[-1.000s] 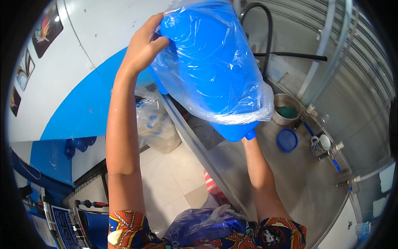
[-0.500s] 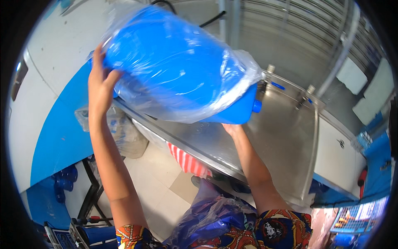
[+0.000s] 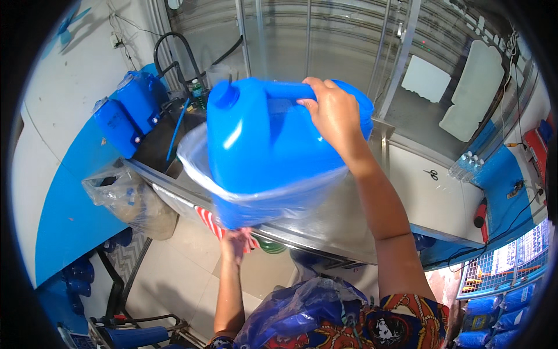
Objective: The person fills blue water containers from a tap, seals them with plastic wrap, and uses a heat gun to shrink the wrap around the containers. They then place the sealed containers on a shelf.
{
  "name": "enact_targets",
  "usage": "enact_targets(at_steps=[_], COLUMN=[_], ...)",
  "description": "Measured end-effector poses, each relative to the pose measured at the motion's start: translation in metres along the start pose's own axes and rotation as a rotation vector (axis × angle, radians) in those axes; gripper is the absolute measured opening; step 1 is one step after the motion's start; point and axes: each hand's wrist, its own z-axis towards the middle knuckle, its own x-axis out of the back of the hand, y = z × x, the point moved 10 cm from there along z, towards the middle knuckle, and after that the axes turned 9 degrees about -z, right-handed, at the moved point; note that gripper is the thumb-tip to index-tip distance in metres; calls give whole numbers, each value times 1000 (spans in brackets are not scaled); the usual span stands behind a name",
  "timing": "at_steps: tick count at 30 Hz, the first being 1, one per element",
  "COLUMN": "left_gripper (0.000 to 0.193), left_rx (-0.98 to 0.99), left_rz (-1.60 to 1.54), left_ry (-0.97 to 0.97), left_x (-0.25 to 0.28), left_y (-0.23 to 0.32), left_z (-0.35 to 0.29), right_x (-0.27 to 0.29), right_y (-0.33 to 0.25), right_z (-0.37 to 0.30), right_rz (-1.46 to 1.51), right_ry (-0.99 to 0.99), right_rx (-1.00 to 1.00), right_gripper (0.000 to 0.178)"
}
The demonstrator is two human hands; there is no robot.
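While right hand grips blue jug, clear bag encloses lower part.

Blue lettering on white sign

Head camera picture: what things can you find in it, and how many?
Big jug: one, blue, middle
Plastic bag: one, clear, around the jug's lower part
Other containers: at least two, blue, upper left
Stick: one, blue, left of the jug
Hose: one, black, upper left
Fan: one, blue, top left corner
Sink: one, silver, under the jug
Filled bag: one, clear, left of sink
Striped cloth: one, red and white, at the sink's front
Counter: one, white, right of the sink
Scissors: one pair, dark, on the counter
Bottles: several, clear, far right
Left grip: one, bare, at the jug's bottom
Right grip: one, bare, on the jug's handle
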Motion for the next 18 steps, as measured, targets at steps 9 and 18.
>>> enact_targets(at_steps=[9, 18], left_gripper=[35, 73], left_rx=[431, -1220], left_rz=[786, 849], left_ry=[-228, 194], left_x=[-147, -330], left_y=[-93, 29], left_z=[-74, -150], right_x=[11, 45], right_y=[67, 223], right_z=[-18, -33], right_rz=[20, 765], right_ry=[-127, 230], right_rx=[214, 314], right_gripper=[35, 40])
